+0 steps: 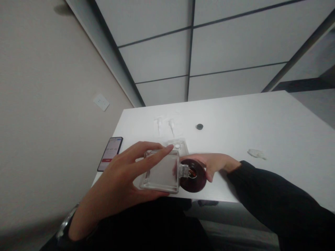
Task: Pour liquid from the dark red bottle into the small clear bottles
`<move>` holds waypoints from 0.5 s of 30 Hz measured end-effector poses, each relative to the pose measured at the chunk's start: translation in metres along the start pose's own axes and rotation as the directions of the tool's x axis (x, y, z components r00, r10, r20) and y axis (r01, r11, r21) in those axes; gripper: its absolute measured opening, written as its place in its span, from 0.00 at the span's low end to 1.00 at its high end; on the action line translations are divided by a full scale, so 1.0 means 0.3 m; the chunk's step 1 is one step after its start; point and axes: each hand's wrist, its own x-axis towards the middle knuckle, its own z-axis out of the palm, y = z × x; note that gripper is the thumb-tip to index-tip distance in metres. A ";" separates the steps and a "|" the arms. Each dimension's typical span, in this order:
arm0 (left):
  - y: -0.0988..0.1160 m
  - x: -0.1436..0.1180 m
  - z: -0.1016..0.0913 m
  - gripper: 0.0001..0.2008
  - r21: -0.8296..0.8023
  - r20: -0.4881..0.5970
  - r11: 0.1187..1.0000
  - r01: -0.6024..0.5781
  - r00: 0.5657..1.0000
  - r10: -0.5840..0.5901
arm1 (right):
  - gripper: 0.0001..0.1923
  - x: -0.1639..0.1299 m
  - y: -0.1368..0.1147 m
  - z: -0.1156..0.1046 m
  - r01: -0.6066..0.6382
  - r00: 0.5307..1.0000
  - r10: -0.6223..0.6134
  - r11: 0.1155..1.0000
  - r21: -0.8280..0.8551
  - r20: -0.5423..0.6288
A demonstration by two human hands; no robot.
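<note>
Left hand (123,181) closed around clear square glass bottle (162,172), tipped on its side above near edge of white table (261,118), threaded neck pointing right. Right hand (214,165) grips dark red round dish-like vessel (193,180) at the neck; its fingers mostly hidden behind it. Risk: neck rides off the rim, any liquid spills over table edge; smooth glass could slip. Cannot tell whether bottle holds liquid, nor what the dark vessel is. Black smartphone (110,153) lies left, pale pump parts (164,126) behind, blurred
</note>
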 end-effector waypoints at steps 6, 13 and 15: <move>0.010 0.009 -0.021 0.41 0.036 0.017 0.999 -0.009 1.000 0.009 | 0.49 0.000 0.001 0.000 -0.004 1.000 0.004 1.000 -0.012 0.004; 0.019 0.016 -0.032 0.40 0.074 0.035 0.997 -0.019 0.999 0.016 | 0.51 -0.004 0.005 -0.005 -0.009 1.000 0.009 1.000 -0.024 -0.004; 0.020 0.016 -0.035 0.40 0.083 0.044 0.996 -0.013 0.999 0.010 | 0.52 -0.005 0.011 -0.009 -0.005 1.000 0.005 1.000 -0.023 0.002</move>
